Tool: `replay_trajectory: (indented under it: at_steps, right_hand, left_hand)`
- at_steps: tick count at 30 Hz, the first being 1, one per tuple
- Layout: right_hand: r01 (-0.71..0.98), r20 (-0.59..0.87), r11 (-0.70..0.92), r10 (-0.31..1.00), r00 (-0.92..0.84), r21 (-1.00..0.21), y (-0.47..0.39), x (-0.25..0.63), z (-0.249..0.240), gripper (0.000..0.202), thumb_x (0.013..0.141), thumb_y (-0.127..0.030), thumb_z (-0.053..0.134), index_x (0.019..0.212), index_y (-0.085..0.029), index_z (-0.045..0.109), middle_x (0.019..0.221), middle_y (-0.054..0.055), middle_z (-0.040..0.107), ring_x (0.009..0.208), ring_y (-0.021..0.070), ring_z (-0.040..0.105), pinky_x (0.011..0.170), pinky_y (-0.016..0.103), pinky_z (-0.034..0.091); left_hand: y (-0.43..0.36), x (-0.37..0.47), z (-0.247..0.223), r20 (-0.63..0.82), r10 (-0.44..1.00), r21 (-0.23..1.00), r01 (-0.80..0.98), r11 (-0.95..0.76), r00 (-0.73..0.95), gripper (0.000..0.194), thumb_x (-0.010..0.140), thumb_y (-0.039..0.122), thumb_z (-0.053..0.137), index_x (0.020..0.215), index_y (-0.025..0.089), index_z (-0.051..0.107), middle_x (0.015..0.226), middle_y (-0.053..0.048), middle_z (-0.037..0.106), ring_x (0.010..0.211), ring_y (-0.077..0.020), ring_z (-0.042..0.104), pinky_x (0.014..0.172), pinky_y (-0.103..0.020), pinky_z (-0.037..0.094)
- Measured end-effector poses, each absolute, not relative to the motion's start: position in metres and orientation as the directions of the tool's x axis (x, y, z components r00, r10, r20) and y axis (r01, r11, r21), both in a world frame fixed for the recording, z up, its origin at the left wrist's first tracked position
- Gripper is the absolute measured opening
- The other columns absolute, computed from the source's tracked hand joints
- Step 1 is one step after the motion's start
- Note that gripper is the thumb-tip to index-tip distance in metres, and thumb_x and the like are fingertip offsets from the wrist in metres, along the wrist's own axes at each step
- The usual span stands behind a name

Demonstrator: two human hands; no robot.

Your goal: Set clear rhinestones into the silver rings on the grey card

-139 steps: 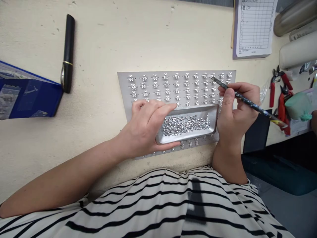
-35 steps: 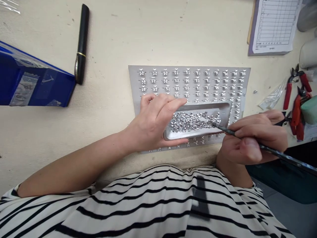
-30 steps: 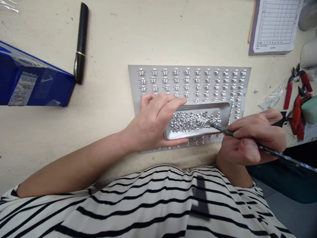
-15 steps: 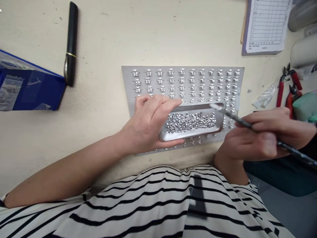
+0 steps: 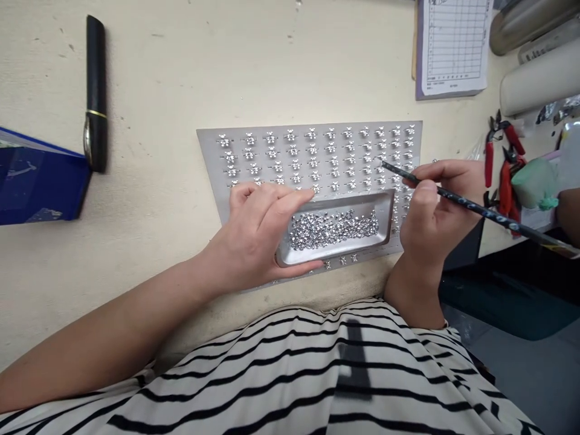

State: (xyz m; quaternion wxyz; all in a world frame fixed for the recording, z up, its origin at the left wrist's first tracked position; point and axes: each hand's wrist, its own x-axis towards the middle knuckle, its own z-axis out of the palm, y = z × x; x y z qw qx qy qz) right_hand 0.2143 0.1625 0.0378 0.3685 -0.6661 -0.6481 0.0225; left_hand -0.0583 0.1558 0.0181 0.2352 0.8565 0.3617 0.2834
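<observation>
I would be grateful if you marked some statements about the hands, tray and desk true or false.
1. The left hand grips the metal tray. True.
2. The right hand holds red-handled pliers. False: it holds a thin dark stick.
3. The tray lies over part of the grey card. True.
4. The black pen lies on the card. False: it lies on the desk, near the blue box.
</observation>
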Motion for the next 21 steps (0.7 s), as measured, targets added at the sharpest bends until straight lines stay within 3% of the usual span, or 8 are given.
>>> replay_trajectory:
  at_steps: [11, 18, 21]
  right_hand:
    - [0.846, 0.388, 0.101, 0.912, 0.131, -0.524, 0.1654, 0.218, 0.0323, 0.011, 0.088, -0.019, 0.046, 0.089, -0.025, 0.056, 0.088, -0.002, 0.056, 0.09, 0.0149, 0.057, 0.09, 0.042, 0.046]
    - [0.854, 0.407, 0.075, 0.898, 0.166, -0.514, 0.1665, 0.2143, 0.0326, 0.01, 0.083, -0.019, 0.048, 0.083, -0.024, 0.058, 0.084, -0.002, 0.06, 0.084, 0.015, 0.059, 0.083, 0.041, 0.049]
    - [0.859, 0.354, 0.066, 0.925, 0.138, -0.507, 0.165, 0.2165, 0.0325, 0.013, 0.088, -0.018, 0.043, 0.091, -0.025, 0.054, 0.091, -0.001, 0.056, 0.088, 0.0149, 0.057, 0.085, 0.041, 0.049]
  left_hand:
    - [0.1564, -0.0584, 0.0165, 0.312, 0.755, 0.62, 0.479, -0.622, 0.576, 0.081, 0.083, 0.056, 0.076, 0.144, 0.02, 0.037, 0.123, -0.011, 0.063, 0.11, -0.0296, 0.061, 0.095, -0.044, 0.039]
    - [0.156, -0.058, 0.0164, 0.317, 0.754, 0.619, 0.477, -0.624, 0.575, 0.083, 0.082, 0.057, 0.076, 0.144, 0.019, 0.037, 0.121, -0.011, 0.062, 0.11, -0.03, 0.061, 0.094, -0.045, 0.039]
    - [0.1562, -0.0579, 0.0169, 0.316, 0.753, 0.617, 0.478, -0.625, 0.578, 0.081, 0.083, 0.056, 0.076, 0.143, 0.017, 0.039, 0.121, -0.012, 0.062, 0.11, -0.0293, 0.06, 0.095, -0.044, 0.038]
